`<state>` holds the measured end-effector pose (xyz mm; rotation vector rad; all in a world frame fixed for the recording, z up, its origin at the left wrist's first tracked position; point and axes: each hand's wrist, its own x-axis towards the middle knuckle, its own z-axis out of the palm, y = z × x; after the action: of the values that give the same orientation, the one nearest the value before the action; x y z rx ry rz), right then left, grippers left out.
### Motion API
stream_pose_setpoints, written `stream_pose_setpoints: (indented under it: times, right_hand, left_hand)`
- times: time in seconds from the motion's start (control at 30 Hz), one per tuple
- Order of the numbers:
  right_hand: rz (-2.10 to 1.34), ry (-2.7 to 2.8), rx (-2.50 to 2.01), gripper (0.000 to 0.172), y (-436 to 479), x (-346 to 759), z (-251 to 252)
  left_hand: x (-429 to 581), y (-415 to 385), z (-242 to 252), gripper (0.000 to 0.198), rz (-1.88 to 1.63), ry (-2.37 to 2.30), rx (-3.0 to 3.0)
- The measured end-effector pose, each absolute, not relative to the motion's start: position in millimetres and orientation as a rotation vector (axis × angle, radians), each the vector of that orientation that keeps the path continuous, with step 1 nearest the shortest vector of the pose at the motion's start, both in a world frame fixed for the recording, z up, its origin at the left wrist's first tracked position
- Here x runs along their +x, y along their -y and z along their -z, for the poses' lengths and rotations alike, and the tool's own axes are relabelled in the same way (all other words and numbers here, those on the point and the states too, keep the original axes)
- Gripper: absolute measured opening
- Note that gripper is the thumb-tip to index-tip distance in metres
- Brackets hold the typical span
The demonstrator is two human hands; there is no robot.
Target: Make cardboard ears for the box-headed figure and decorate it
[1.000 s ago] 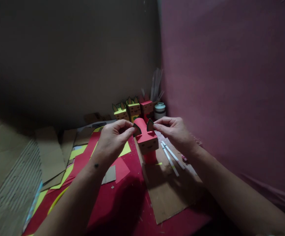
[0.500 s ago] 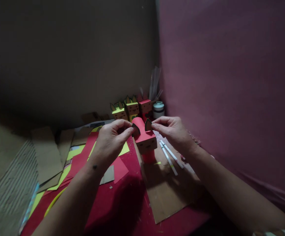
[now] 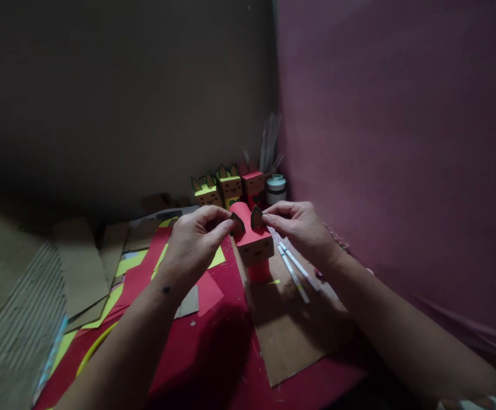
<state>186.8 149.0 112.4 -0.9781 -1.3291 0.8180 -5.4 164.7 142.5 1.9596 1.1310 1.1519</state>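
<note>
Both forearms come in from the bottom edge, angled inward over red paper (image 3: 213,353) and a cardboard sheet (image 3: 290,336) on the worktop. Corrugated cardboard (image 3: 12,319) lies off to the left.

Left hand (image 3: 192,245): wrist raised, knuckles up, thumb and forefinger pinched on the left ear (image 3: 236,223). Right hand (image 3: 303,230): mirror pose, fingertips closed on the right ear (image 3: 257,217), other fingers curled.

Both ears are small dark pointed pieces sitting on top of the red paper figure (image 3: 255,247). The figure stands upright on the cardboard sheet, between the hands. Two pens (image 3: 294,270) lie just right of it, below the right hand.

To do this well, as it looks from here: pinch lightly and low on each ear, press straight down onto the top, and match tilt and height on both sides. Don't squash the paper head or tip the figure.

Further back by the wall corner, well apart from the hands: two yellow figures (image 3: 207,193), a second red figure (image 3: 253,182), a white jar (image 3: 276,189).
</note>
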Motion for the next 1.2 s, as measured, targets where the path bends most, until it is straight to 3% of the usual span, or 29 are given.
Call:
stream_pose_setpoints:
  times: [1.2]
  right_hand:
    - [-0.655,1.421,-0.998,0.011,-151.0,191.2,-106.7]
  left_hand:
    - [-7.6,-166.2,-139.5,0.008,-1.148,-1.056,1.925]
